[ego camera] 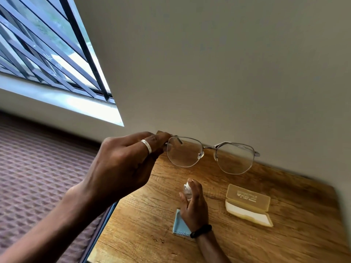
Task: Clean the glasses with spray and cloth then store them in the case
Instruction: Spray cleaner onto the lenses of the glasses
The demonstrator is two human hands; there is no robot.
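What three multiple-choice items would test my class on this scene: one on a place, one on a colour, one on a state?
1. Where is the cloth? A) on the table by the right hand B) inside the case C) in the left hand
2. What colour is the case? A) black B) pale yellow C) red
3. What is the left hand doing? A) hanging idle B) holding up the glasses C) pressing the cloth
Answers: 1 A, it lies flat on the wood at the wrist of the hand gripping the spray bottle; 2 B, its translucent shell is yellowish; 3 B, its fingers pinch one end of the frame.
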